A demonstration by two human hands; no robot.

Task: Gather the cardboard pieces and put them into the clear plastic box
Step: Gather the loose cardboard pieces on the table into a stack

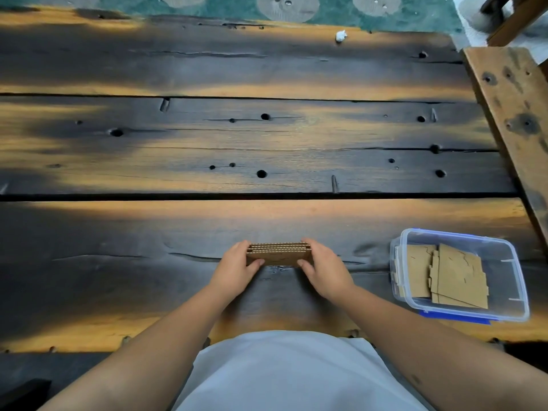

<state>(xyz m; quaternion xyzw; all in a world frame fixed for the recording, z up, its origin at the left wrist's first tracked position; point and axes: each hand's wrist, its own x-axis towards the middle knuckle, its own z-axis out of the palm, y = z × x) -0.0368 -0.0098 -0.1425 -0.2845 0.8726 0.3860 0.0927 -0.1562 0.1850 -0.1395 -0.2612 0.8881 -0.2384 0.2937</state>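
1. One stack of cardboard pieces [278,254] stands on its edge on the dark wooden table [178,161]; about four layers show at its top.
2. One clear plastic box [504,256] with blue clips is at the right, open, and it holds some flat cardboard sheets [456,277].
3. The left hand [237,269] and the right hand [324,271] each press one end of the stack, so each grip is closed on it.
4. The cardboard is brown, and the corrugated edges are visible.

A cardboard stack [278,254] stands on the table [148,232]; right of it, the box [510,280] holds more cardboard pieces [453,277].
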